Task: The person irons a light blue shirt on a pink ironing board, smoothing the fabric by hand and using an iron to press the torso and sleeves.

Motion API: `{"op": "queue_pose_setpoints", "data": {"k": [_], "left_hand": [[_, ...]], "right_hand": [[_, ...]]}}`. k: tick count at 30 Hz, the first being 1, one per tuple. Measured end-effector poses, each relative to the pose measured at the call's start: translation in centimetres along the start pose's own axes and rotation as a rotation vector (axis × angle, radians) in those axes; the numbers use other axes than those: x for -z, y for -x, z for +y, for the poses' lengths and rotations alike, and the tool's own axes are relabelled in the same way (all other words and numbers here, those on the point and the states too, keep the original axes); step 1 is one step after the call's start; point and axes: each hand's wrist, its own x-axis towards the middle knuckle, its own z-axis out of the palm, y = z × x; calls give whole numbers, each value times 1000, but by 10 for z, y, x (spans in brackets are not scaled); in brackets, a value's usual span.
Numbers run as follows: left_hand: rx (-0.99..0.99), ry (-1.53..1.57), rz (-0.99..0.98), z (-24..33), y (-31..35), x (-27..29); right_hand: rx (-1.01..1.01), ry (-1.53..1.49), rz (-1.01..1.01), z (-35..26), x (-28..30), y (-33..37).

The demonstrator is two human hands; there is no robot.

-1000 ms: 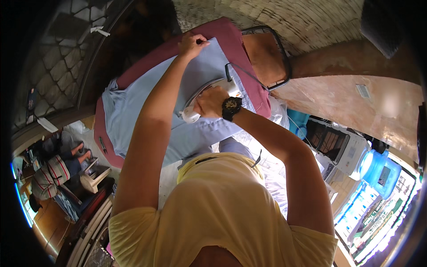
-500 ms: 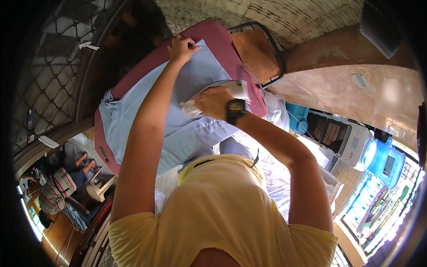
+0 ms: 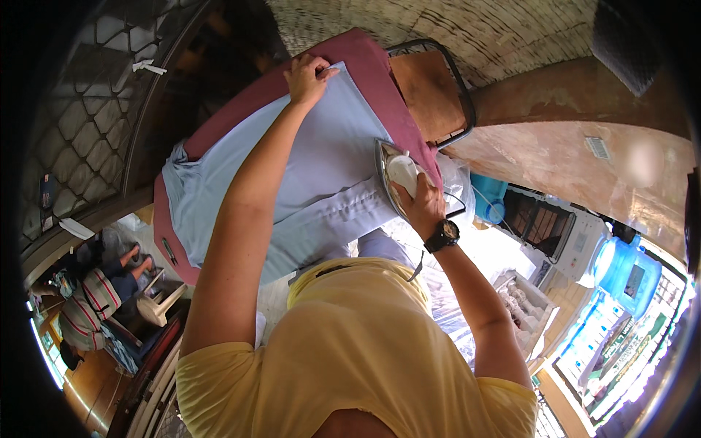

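A light blue cloth (image 3: 321, 146) lies spread over a maroon-covered ironing board (image 3: 358, 51), smooth in the middle, bunched at its left end and with a puckered strip along the near side. At the cloth's far corner, my left hand (image 3: 308, 79) has its fingers bent and closed on the edge. My right hand (image 3: 423, 209) grips a white clothes iron (image 3: 400, 169), which rests at the right edge of the cloth, its metal soleplate rim facing left. A black watch is on my right wrist.
Beyond the board stands a chair (image 3: 427, 91) with a brown seat and dark metal frame. Blue water containers (image 3: 631, 281) and a white appliance (image 3: 577, 237) are at the right. Another person (image 3: 128, 270) sits at the lower left, near a striped bag (image 3: 93, 299). A dark lattice gate lines the left.
My right hand has moved the iron to the right, from the middle of the cloth to its right edge. My left hand stays at the far corner, shifted slightly.
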Motion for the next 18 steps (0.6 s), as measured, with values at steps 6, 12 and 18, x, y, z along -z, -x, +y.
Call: {"op": "queue_pose_setpoints", "data": {"k": [6,12,18], "left_hand": [[-68,4,162,-5,1,-10],[30,91,92,1,-1,-3],[191,30,-100,19,-14,7]], "right_hand": [[-61,119,68,-21,-12,-38],[-24,26,39,-7,-10,-32],[54,64,180,-37,-29,-109]]}}
